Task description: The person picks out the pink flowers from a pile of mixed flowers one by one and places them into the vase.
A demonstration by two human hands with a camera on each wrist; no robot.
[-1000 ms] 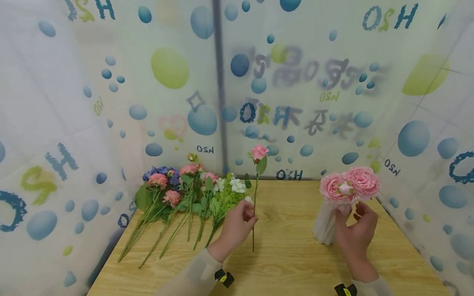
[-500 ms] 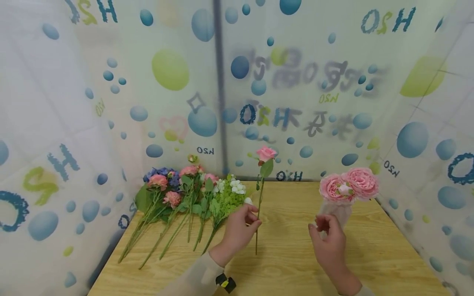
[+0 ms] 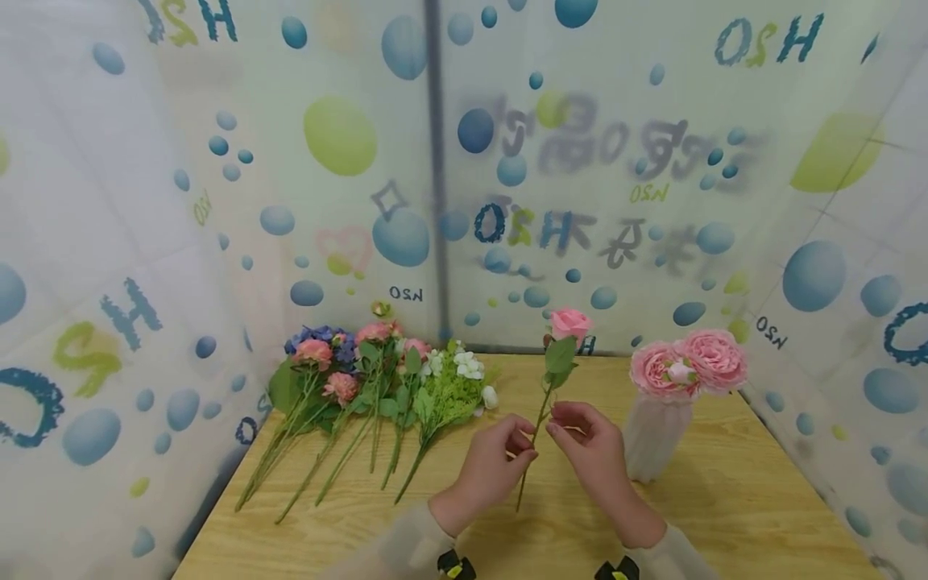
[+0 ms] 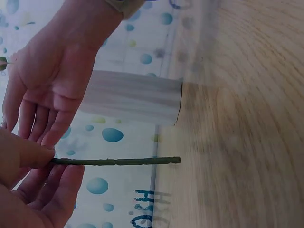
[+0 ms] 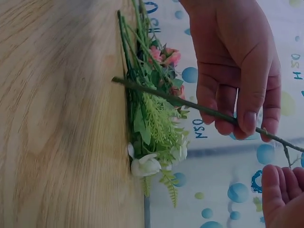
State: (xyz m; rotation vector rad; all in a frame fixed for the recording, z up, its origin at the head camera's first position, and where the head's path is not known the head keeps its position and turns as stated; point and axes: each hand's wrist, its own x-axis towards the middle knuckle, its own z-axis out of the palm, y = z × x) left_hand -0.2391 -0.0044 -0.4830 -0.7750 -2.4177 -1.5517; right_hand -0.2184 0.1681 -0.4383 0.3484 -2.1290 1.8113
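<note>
Since a moment ago, you are carrying the single pink rose (image 3: 569,324) rightward, away from the laid-out bunch and toward the vase, and your right hand (image 3: 589,439) is leaving the vase to meet the stem. You are pinching the rose's stem (image 3: 535,427) between the thumb and fingertips of your left hand (image 3: 495,463). Your right hand's fingers are curling beside the stem just above that pinch; whether they are actually gripping it cannot be told, and the left wrist view is showing them loose next to it. The stem is running nearly upright, leaning a little to the right, with the bloom above your grip and the cut end (image 4: 176,160) hanging below, just over the wooden table (image 3: 725,499). The white ribbed vase (image 3: 652,435), already holding two large pink blooms (image 3: 689,366), is standing just to the right of your right hand, so that hand is nearer to it. The bunch of loose flowers (image 3: 377,387) is lying flat on the table to your left.
</note>
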